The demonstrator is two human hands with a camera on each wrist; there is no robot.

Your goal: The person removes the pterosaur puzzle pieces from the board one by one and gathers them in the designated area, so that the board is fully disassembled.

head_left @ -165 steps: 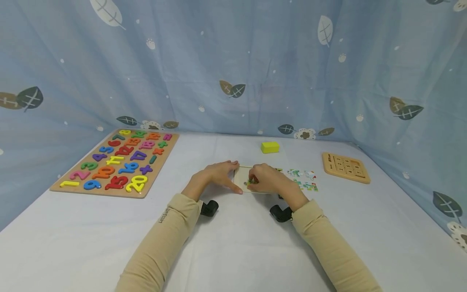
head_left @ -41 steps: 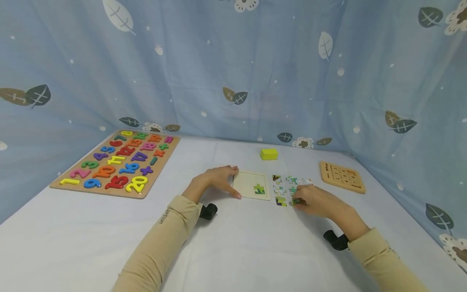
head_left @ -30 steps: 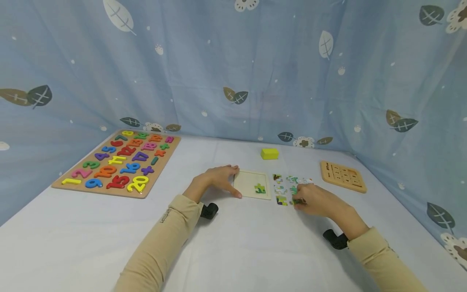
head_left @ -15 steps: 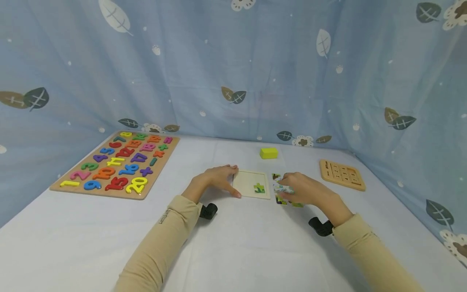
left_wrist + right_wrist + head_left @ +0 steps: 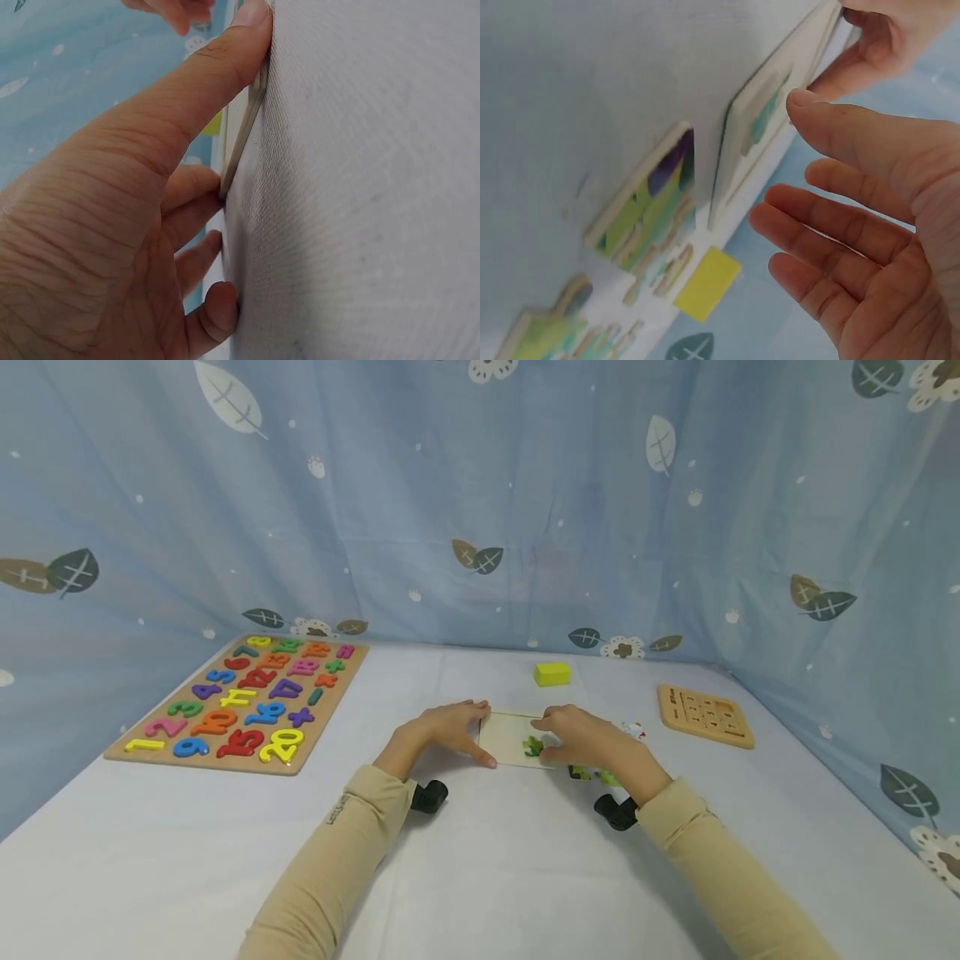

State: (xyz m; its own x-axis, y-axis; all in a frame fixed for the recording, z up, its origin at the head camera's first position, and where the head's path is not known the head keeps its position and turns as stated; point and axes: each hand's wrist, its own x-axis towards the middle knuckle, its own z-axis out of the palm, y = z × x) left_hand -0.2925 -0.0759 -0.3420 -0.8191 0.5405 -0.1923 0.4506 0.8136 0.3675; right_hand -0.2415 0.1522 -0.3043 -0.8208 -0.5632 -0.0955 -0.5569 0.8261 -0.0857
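A square, pale wooden puzzle tray [image 5: 505, 737] lies in front of me with one green jigsaw piece [image 5: 532, 746] inside, toward its near right corner. My left hand [image 5: 452, 732] holds the tray's left side, thumb at the near corner and fingers at the far one. Over the tray's right edge is my right hand [image 5: 588, 742], its thumb and fingers apart. In the right wrist view nothing shows between those loosely bent fingers [image 5: 832, 225]. Loose jigsaw pieces [image 5: 649, 214] lie just right of the tray, partly hidden under the right hand in the head view.
A yellow block [image 5: 552, 674] sits behind the tray. To the far left lies a large board of coloured numbers [image 5: 247, 693], and to the right a small wooden number board [image 5: 705, 716]. A blue leaf-patterned curtain [image 5: 420, 510] hangs behind the white-covered table [image 5: 480, 877].
My right hand has moved left from the loose pieces to the tray's right edge. Earlier it was at the green piece inside the tray. The left hand has stayed at the tray.
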